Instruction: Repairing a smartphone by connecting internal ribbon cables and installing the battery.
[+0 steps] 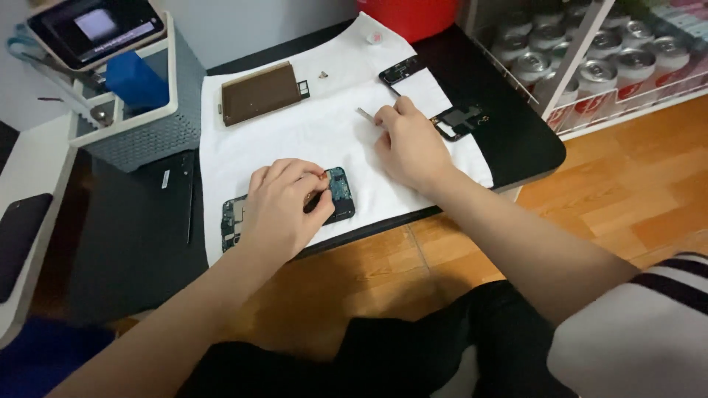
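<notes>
**Opened phone on the white cloth**

The left hand lies curled over the opened phone at the near edge of the white cloth, fingers closed on it; the right hand, farther right, pinches a small metal tool; a brown back cover lies far left; a black frame piece sits right.

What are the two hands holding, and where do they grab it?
Left hand presses down on the opened phone, covering its middle. Right hand pinches a small metal tool by its near end.
</notes>
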